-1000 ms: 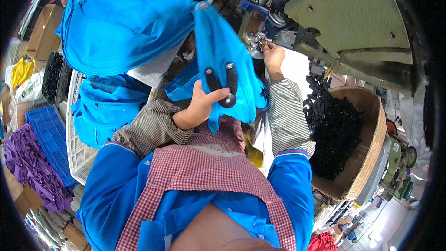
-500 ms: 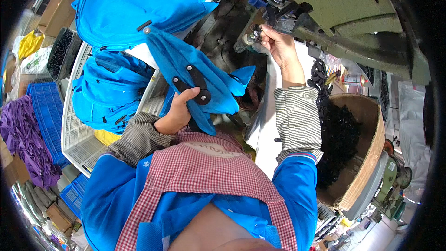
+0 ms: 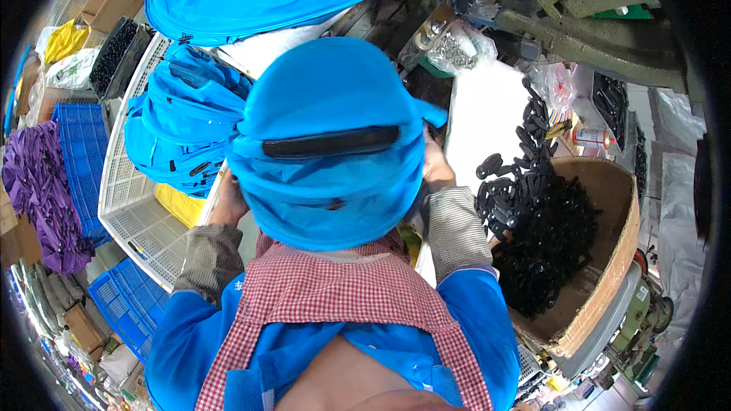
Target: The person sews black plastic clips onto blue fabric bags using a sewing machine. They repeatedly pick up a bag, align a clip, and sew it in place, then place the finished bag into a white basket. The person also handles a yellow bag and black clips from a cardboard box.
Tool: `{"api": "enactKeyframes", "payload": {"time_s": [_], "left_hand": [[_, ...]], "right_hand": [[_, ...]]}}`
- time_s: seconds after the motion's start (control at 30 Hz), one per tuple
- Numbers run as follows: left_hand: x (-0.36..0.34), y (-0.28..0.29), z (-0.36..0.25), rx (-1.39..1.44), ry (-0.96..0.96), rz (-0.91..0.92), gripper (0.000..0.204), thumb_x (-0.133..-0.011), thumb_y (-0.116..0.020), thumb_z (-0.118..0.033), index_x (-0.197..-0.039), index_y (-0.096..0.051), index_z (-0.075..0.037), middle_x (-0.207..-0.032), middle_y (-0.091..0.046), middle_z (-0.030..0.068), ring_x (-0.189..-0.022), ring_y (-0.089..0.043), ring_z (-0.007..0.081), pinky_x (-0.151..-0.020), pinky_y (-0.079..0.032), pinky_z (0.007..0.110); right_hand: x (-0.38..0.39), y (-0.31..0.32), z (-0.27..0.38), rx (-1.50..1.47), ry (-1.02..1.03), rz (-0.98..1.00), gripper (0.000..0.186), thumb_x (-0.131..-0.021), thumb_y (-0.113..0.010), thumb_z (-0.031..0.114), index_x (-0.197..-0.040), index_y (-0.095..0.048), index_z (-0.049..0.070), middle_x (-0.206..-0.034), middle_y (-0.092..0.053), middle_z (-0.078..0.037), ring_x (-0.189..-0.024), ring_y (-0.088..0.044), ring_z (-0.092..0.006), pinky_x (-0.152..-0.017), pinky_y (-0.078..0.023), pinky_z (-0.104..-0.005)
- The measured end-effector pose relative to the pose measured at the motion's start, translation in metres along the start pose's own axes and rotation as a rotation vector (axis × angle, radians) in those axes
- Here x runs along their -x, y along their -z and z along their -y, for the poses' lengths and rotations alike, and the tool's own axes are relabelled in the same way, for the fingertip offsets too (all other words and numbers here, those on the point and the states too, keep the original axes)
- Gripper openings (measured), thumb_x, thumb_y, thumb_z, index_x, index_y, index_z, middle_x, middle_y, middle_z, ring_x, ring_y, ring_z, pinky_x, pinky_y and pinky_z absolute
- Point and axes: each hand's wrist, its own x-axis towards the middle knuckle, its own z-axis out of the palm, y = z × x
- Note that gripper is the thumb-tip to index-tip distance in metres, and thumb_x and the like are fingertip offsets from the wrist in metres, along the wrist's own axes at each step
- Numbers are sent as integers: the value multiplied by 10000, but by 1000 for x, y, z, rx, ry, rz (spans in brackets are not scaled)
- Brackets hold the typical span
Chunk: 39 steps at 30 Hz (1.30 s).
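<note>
Here, blue cloth — rounded, black strip

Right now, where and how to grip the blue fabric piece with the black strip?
I'd grip the blue fabric piece by its side edges, one hand from each side: its outline is broad and rounded, and the left hand and right hand are at those edges.

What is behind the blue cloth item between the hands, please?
The left hand and right hand show partly at its sides; the rest of each, and anything else behind the blue cloth item, is hidden.
</note>
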Motion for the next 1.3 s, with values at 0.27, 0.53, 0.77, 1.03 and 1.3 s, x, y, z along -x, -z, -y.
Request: {"api": "enactKeyframes", "payload": {"time_s": [0.27, 0.53, 0.77, 1.03, 1.3], "left_hand": [[35, -204, -32, -1045, -1368, 857, 539, -755, -651, -246, -1215, -474, -28, -1246, -480, 137, -1155, -446, 256, -973, -327, 351], [25, -266, 4, -1239, -428, 1051, 474, -735, -693, -344, -1020, -599, 23, -859, -649, 138, -796, -615, 184, -732, -471, 304], [21, -322, -1, -1052, -487, 1263, 547, -627, -774, -122, -1077, -521, 60, -957, -615, 89, -843, -571, 126, -768, -468, 284], [20, -349, -43, -1249, -401, 1240, 428, -634, -771, -145, -971, -594, 51, -867, -639, 74, -792, -577, 114, -737, -465, 270], [-2, -395, -76, -1132, -436, 1357, 288, -694, -712, -133, -923, -629, 20, -828, -638, 32, -739, -570, 90, -700, -463, 252]], "right_hand": [[63, -155, -91, 941, 627, -28, 276, -813, -624, 214, -978, -584, -4, -911, -620, -56, -837, -539, -129, -743, -451, -302], [80, -142, -20, 662, 893, -221, 268, -810, -630, 105, -1044, -556, -1, -951, -604, -50, -846, -556, -114, -753, -458, -260], [81, -159, 46, 739, 790, -210, 254, -770, -687, 155, -938, -602, -15, -870, -635, -64, -752, -588, -127, -707, -487, -273], [62, -173, 79, 906, 668, -154, 280, -745, -712, 150, -956, -616, -7, -879, -641, -60, -754, -590, -112, -694, -488, -251], [37, -193, 123, 689, 704, -225, 381, -740, -704, 157, -1057, -564, 0, -990, -614, -92, -847, -587, -172, -801, -468, -310]]}}
